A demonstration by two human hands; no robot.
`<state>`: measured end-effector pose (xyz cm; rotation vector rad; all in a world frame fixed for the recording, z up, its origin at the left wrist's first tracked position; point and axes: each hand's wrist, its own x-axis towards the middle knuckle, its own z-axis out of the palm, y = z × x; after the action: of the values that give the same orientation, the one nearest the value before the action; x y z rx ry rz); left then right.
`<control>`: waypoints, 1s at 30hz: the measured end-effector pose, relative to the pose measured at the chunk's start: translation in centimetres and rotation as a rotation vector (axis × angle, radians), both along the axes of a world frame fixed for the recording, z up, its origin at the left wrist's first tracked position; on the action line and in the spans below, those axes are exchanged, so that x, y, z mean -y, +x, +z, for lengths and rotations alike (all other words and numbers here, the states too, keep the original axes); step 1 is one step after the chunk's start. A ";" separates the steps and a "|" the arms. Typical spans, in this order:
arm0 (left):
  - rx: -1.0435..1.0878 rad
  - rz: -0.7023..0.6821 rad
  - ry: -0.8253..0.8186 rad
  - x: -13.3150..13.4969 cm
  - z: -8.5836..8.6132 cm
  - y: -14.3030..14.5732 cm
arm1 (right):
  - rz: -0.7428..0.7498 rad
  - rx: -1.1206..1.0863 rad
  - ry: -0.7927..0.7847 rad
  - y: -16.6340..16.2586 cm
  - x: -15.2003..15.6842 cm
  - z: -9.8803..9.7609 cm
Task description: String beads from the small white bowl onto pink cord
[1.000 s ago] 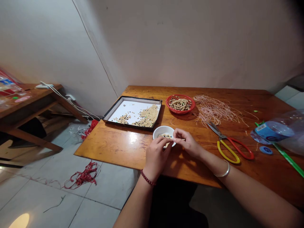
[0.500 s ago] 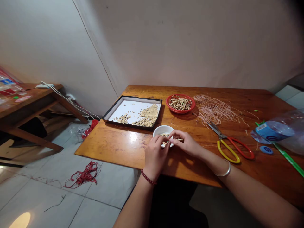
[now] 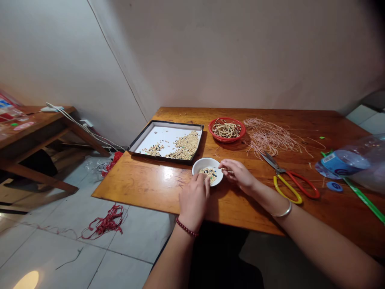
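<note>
Bowl (image 3: 199, 164) of loose beads (image 3: 211, 173) on the tabletop (image 3: 141, 180): your left hand (image 3: 194, 197) is at its near rim, grip indeterminable; your right hand (image 3: 240, 175), beside its right rim, pinches a beaded string (image 3: 227, 170).

- A bead-craft corner in a plain indoor room; whether it belongs to a home or a small workshop cannot be told.
- Craft work shows on the wooden desk (image 3: 144, 182): a shallow tray (image 3: 159, 138) and a white bowl (image 3: 204, 161), both with loose beads (image 3: 210, 174), a red basket (image 3: 224, 139) of beaded strands (image 3: 227, 129), a heap of pale pink cord (image 3: 267, 136), and large scissors (image 3: 280, 170).
- A plastic bottle (image 3: 343, 160) on the desk and tangled red ribbon (image 3: 105, 220) on the tiled floor (image 3: 147, 230) look informal.
- Bare, pale walls (image 3: 225, 52) and a second wooden table (image 3: 33, 140) with white cables (image 3: 69, 117) suggest an ordinary room.
</note>
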<state>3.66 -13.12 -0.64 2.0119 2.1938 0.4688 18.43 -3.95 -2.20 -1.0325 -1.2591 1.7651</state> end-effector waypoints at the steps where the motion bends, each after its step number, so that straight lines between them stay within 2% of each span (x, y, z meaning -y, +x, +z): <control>1: -0.001 -0.028 -0.003 0.0 0.0 0.0 | -0.005 -0.025 -0.041 0.1 0.0 0.0; 8: -0.034 -0.211 -0.026 0.1 -0.4 -0.1 | 0.028 -0.187 -0.191 0.4 -0.2 -0.1; 20: 0.210 -0.197 0.071 -0.5 -1.6 -0.5 | 0.032 -0.280 -0.299 0.7 -0.5 -0.6; 30: 0.370 -0.182 0.090 -0.5 -1.8 -0.8 | 0.020 -0.240 -0.254 0.6 -0.4 -0.2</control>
<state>2.88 -12.61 -2.41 1.9542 1.7844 0.8498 19.01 -3.56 -2.35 -0.9136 -0.9181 2.0341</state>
